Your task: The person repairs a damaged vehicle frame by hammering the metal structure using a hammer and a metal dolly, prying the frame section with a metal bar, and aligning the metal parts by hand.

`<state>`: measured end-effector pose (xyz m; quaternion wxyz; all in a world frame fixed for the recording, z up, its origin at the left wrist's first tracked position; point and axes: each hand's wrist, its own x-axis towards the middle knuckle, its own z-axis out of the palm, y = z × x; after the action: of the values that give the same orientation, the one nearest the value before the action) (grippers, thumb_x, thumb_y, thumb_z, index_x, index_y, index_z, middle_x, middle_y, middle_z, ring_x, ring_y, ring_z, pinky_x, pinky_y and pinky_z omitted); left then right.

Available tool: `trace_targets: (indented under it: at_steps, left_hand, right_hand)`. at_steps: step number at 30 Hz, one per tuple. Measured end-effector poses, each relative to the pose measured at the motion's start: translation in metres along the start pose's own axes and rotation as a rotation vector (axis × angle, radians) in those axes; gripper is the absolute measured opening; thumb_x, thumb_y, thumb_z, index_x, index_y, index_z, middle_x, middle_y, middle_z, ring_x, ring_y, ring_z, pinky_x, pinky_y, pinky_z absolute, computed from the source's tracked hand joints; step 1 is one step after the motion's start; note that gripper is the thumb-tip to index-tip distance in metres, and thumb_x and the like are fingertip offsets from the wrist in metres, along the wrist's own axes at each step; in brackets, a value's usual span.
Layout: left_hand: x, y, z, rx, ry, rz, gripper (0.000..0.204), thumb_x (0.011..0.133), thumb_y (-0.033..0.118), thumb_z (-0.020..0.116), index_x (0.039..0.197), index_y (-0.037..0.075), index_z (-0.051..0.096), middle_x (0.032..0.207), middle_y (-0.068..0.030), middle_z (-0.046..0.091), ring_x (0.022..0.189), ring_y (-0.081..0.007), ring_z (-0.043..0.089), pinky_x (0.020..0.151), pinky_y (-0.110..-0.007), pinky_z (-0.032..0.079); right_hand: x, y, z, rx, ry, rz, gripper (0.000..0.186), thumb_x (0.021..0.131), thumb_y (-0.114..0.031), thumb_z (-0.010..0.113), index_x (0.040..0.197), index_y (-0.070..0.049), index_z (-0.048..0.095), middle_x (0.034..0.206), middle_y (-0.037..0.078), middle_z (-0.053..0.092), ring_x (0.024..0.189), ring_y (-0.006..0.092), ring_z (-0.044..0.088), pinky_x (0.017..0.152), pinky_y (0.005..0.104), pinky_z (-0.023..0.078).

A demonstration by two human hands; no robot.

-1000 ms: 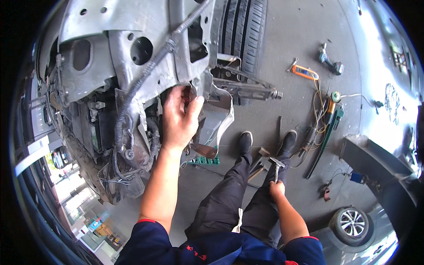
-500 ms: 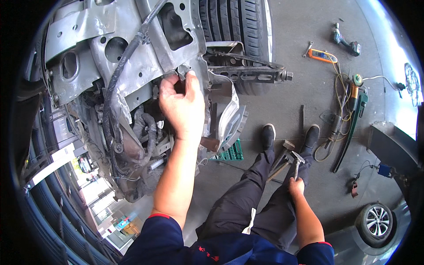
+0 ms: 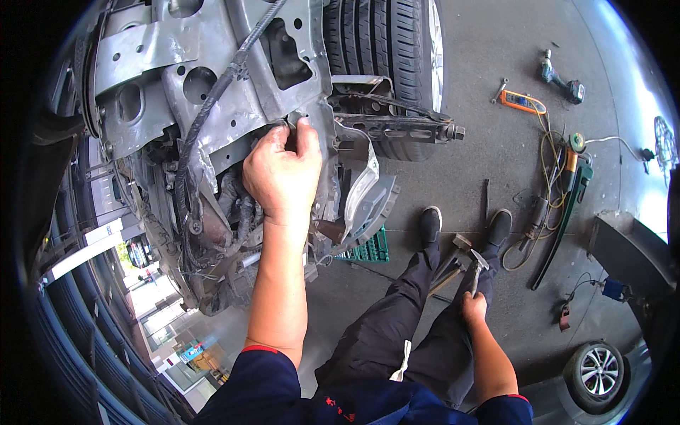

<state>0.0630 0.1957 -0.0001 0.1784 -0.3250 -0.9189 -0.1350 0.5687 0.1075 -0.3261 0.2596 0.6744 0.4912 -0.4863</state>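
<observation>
My left hand [image 3: 282,173] reaches up to the lower edge of the bare grey metal body panel [image 3: 244,88] of a stripped car. Its fingers curl closed at the edge, beside a small bent metal tab [image 3: 296,117]; what they grip is mostly hidden. A dark corrugated hose [image 3: 212,81] crosses the panel to the left of this hand. Low on the right, my right hand [image 3: 474,308] is wrapped round the handle of a hammer [image 3: 479,264], held over my right leg with its head upward.
A tyre [image 3: 375,39] and a slotted metal arm [image 3: 397,129] stand right of the panel. On the floor lie a sledgehammer [image 3: 462,242], a green tool tray [image 3: 372,248], a green pipe wrench [image 3: 582,173], cables, an orange tool [image 3: 523,102], a cordless power tool [image 3: 563,79] and a wheel [image 3: 598,370].
The view has shifted slightly. My left hand has moved a little left along the panel edge, its fingers still curled. My right hand keeps hold of the hammer, whose head has tilted slightly.
</observation>
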Motion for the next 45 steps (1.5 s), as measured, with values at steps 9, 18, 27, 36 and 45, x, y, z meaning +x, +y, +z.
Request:
trace_targets:
  at_steps: [9,18,27,36,45]
  left_hand:
    - [0.002,0.0,-0.009,-0.041,-0.05,-0.05,0.035,0.089,0.028,0.069,0.067,0.002,0.062,0.059,-0.0164,0.059,0.053,-0.0344,0.056,0.056,-0.039,0.046]
    - [0.002,0.001,-0.015,-0.044,-0.102,-0.019,0.035,0.09,0.028,0.069,0.07,0.0,0.061,0.061,-0.0183,0.058,0.053,-0.0344,0.052,0.057,-0.039,0.045]
    - [0.001,0.003,-0.011,-0.234,-0.179,-0.2,0.034,0.091,0.022,0.071,0.071,-0.003,0.06,0.058,-0.0057,0.058,0.056,-0.0094,0.045,0.057,-0.031,0.043]
    - [-0.003,0.01,0.013,-1.247,-0.066,-0.625,0.015,0.089,0.011,0.069,0.094,-0.002,0.067,0.095,-0.0048,0.067,0.088,-0.0111,0.058,0.083,-0.027,0.044]
    - [-0.003,-0.014,-0.003,-1.611,-0.154,-0.775,0.017,0.094,0.018,0.062,0.104,0.005,0.063,0.103,-0.0058,0.067,0.101,-0.0199,0.062,0.098,-0.034,0.045]
  right_hand:
    - [-0.003,0.009,-0.005,0.038,0.06,-0.03,0.044,0.088,-0.034,0.059,0.098,0.009,0.066,0.096,0.032,0.069,0.099,0.0473,0.066,0.091,0.0496,0.05]
    - [-0.03,-0.015,-0.015,0.092,0.064,-0.033,0.035,0.091,-0.028,0.059,0.095,0.006,0.063,0.082,0.024,0.07,0.079,0.0377,0.071,0.078,0.0469,0.055]
    - [-0.011,-0.006,-0.008,0.036,0.026,0.013,0.041,0.089,-0.032,0.059,0.1,0.007,0.065,0.097,0.03,0.07,0.096,0.0449,0.068,0.089,0.0484,0.051]
    - [-0.022,-0.007,-0.016,-0.026,0.124,-0.097,0.043,0.087,-0.034,0.058,0.098,0.008,0.064,0.096,0.033,0.068,0.098,0.0484,0.066,0.09,0.0511,0.05]
    - [-0.01,0.015,-0.025,0.129,0.028,-0.017,0.042,0.087,-0.032,0.059,0.097,0.009,0.064,0.093,0.032,0.069,0.092,0.0482,0.067,0.087,0.0494,0.051]
